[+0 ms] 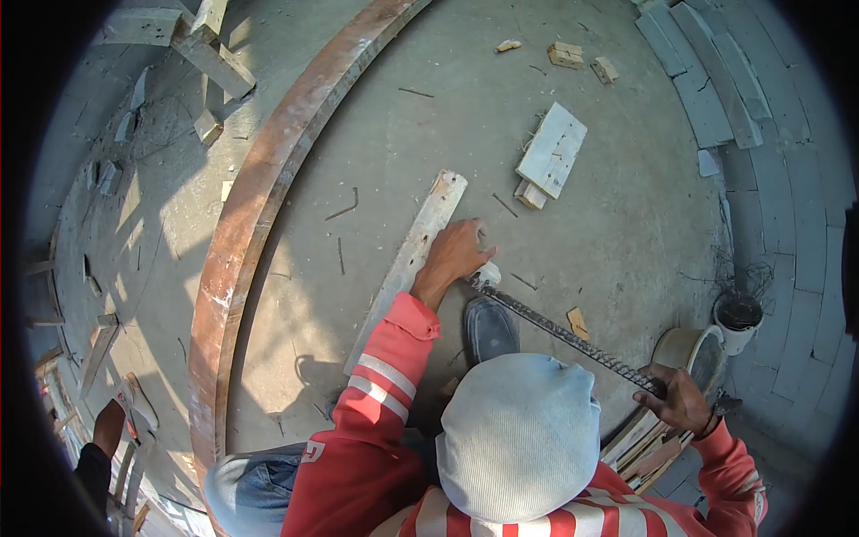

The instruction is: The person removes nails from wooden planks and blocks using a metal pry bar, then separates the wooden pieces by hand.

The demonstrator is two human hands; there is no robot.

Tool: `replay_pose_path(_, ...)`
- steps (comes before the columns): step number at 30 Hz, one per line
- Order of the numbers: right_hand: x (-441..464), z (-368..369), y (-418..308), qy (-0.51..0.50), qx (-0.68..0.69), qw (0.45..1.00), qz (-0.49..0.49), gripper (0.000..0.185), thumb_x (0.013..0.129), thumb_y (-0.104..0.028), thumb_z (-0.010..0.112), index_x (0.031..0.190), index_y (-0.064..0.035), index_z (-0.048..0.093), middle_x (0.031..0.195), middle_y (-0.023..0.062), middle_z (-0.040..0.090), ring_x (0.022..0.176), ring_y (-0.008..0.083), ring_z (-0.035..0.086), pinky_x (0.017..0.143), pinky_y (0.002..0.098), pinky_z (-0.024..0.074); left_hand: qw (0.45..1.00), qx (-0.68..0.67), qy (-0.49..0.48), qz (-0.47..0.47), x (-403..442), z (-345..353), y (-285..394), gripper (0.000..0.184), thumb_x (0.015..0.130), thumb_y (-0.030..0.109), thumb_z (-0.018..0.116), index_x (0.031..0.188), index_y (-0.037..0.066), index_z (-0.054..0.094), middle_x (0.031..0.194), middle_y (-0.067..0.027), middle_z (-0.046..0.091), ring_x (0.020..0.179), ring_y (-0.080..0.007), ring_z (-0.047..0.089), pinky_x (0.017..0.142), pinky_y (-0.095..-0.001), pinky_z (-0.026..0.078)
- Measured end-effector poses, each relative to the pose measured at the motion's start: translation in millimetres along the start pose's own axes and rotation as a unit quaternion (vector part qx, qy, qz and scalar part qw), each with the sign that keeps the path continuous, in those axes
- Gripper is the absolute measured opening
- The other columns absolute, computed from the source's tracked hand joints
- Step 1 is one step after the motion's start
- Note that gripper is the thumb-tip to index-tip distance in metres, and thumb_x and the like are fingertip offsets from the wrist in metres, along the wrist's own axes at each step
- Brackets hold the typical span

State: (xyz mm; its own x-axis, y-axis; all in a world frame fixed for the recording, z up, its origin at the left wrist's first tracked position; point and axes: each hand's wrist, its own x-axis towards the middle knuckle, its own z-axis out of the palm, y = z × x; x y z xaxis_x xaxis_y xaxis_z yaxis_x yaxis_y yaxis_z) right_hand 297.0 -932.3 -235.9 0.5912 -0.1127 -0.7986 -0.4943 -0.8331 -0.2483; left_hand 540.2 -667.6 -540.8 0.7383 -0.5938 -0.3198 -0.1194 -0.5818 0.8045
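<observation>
My right hand [680, 399] is closed round one end of a dark ribbed metal bar [573, 338]. The bar slants up and left, and its other end lies beside a small whitish piece [488, 274], just below my left hand [458, 254]. My left hand is at the right edge of a long narrow plank [403, 273], its fingers curled together; what they hold, if anything, is too small to tell. A dark shoe [490, 329] rests on the floor under the bar's far end.
A long curved brown beam [259, 192] crosses the left side. Short wood blocks [553, 150] and loose nails [342, 255] lie about. A bucket [737, 322] and a round tub [689, 353] stand at right. At far left, another person's arm [109, 428] shows.
</observation>
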Motion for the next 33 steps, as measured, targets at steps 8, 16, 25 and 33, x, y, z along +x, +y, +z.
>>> replay_pose_path(8,-6.2,81.6,49.1,0.088,0.159,0.983,0.040,0.036,0.088,-0.024,0.080,0.109,-0.0010,0.062,0.067,-0.0001,0.046,0.063,0.0105,0.042,0.059,0.0311,0.0384,0.981,0.006,0.188,-0.043,68.1,19.0,44.9,0.050,0.084,0.029,0.080,0.121,0.001,0.065,0.114,-0.0238,0.068,0.110,-0.0417,0.065,0.094,-0.0474,0.053)
replay_pose_path(16,8.9,127.8,71.3,0.123,0.343,0.930,0.040,0.022,0.091,-0.012,0.075,0.105,-0.0043,0.059,0.071,-0.0060,0.042,0.065,0.0045,0.035,0.057,0.0254,0.0295,0.998,-0.051,-0.034,0.026,46.9,-29.3,22.1,0.057,0.077,0.022,0.083,0.128,0.006,0.062,0.124,-0.0253,0.063,0.114,-0.0421,0.063,0.097,-0.0473,0.052)
replay_pose_path(25,33.2,119.7,65.2,0.120,0.314,0.941,0.049,0.023,0.091,-0.015,0.074,0.103,-0.0039,0.058,0.070,-0.0062,0.043,0.064,0.0043,0.037,0.056,0.0261,0.0298,0.918,0.374,-0.099,0.093,-21.3,-32.2,22.8,0.076,0.069,0.015,0.087,0.138,0.006,0.058,0.142,-0.0255,0.053,0.131,-0.0437,0.052,0.104,-0.0478,0.049)
replay_pose_path(33,51.5,129.2,48.2,0.138,0.334,0.932,-0.019,0.020,0.094,-0.014,0.071,0.106,-0.0036,0.059,0.073,-0.0059,0.044,0.065,0.0044,0.038,0.057,0.0244,0.0309,0.972,0.220,-0.065,0.052,-1.5,-40.0,3.7,0.060,0.067,0.007,0.081,0.126,0.003,0.066,0.132,-0.0247,0.059,0.124,-0.0422,0.056,0.099,-0.0480,0.050)
